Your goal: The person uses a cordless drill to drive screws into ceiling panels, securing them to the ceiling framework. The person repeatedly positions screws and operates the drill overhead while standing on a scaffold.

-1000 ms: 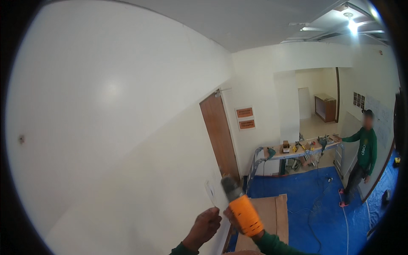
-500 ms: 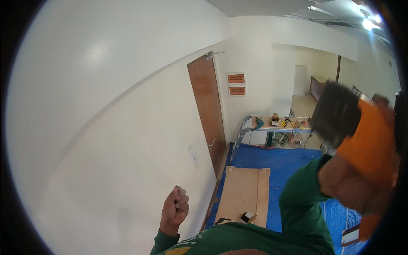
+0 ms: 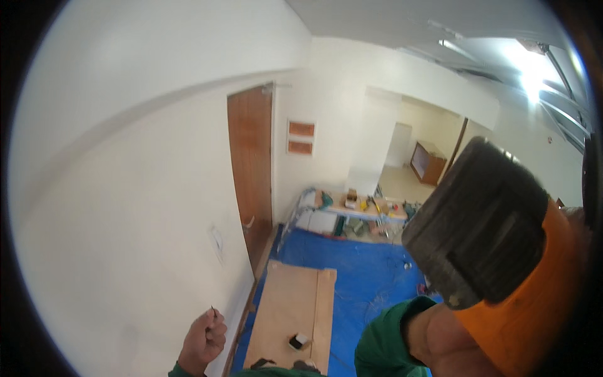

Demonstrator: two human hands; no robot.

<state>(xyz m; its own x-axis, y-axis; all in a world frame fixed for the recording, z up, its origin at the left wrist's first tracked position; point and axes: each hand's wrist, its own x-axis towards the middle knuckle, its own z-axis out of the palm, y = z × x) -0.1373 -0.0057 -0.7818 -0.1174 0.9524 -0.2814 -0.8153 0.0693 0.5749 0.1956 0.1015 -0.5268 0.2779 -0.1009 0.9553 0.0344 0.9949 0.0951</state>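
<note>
In my right hand (image 3: 443, 342), raised at the lower right, is an orange-bodied cordless power tool (image 3: 521, 320). Its big black battery pack (image 3: 477, 226) faces me, and the tool's front end is out of sight. The battery hides most of the right fingers. My left hand (image 3: 206, 336) is closed in a pinch at the lower left, near the white wall (image 3: 132, 251). A small thin dark piece, like a screw (image 3: 213, 308), sticks up between its thumb and forefinger.
Below lies a brown board (image 3: 289, 295) with a small open box (image 3: 299, 341) on it, over blue sheeting (image 3: 352, 264). A trestle bench (image 3: 339, 200) with tools stands farther off. A wooden door (image 3: 253, 169) is set beyond the wall switch plate (image 3: 217, 242).
My view has swung right, so the room shifts left. The power tool has come closer and lower in view, its battery now larger. My left hand keeps its pinch, lower in the picture.
</note>
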